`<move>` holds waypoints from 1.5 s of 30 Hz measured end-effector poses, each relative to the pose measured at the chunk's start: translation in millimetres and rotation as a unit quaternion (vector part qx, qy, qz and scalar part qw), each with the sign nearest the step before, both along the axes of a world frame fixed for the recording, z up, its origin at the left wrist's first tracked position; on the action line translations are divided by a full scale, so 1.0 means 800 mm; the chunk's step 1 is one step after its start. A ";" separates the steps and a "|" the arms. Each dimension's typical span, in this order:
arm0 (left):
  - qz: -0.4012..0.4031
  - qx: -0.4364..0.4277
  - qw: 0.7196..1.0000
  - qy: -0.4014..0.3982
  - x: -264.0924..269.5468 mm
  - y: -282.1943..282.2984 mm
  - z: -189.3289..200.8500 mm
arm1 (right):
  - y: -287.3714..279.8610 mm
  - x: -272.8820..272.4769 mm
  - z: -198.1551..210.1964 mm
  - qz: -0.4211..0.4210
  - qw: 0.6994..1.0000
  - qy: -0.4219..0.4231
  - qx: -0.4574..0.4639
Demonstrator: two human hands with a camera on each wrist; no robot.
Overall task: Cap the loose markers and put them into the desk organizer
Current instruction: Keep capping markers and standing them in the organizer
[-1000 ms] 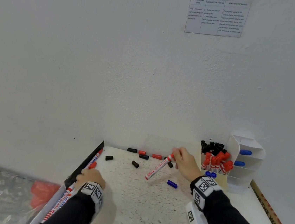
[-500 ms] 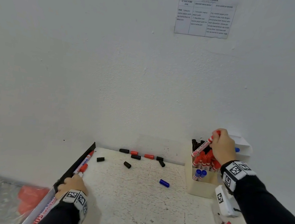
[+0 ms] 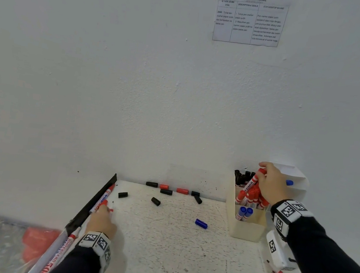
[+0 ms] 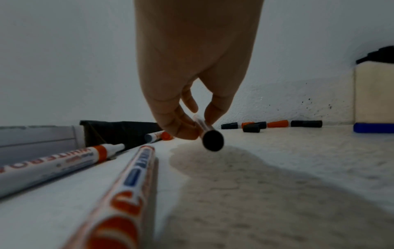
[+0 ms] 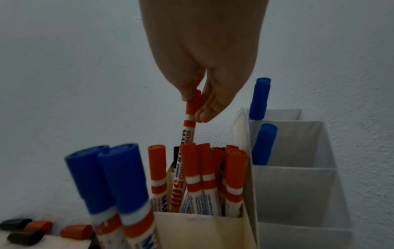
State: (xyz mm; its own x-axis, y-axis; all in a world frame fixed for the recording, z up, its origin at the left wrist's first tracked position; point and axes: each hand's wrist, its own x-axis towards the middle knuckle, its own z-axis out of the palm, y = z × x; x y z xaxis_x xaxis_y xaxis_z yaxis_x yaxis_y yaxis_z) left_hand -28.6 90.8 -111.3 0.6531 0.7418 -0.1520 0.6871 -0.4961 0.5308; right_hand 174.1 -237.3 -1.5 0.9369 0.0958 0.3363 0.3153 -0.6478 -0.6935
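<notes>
Where the capped red marker (image 3: 251, 183) was carried tilted above the organizer (image 3: 245, 230) half a second ago, it is now seen in the head view lowered among the red ones by the right hand (image 3: 270, 183); the left hand (image 3: 101, 219) has been shifted up from the edge markers. Left wrist: a marker (image 4: 208, 133), its butt toward the lens, is pinched by fingertips (image 4: 177, 129). Right wrist: the red cap (image 5: 193, 105) is pinched, barrel partly sunk. Judged: one deposit nearly done, next marker already taken up; caps (image 3: 155, 201) remain loose.
</notes>
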 end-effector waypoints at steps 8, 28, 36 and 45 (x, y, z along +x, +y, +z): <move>0.006 -0.177 0.979 -0.101 0.024 -0.030 -0.001 | 0.007 -0.001 -0.026 0.037 0.997 -0.018 -0.071; -0.001 -0.234 0.968 -0.089 0.030 -0.033 -0.007 | 0.021 -0.004 -0.042 0.031 0.973 -0.033 -0.225; 0.031 -0.236 0.964 -0.119 0.037 -0.035 -0.006 | 0.034 -0.006 -0.033 0.024 0.967 0.008 -0.254; 0.032 -0.203 0.972 -0.113 0.039 -0.031 -0.004 | 0.114 -0.031 -0.039 0.118 0.977 -0.057 -0.166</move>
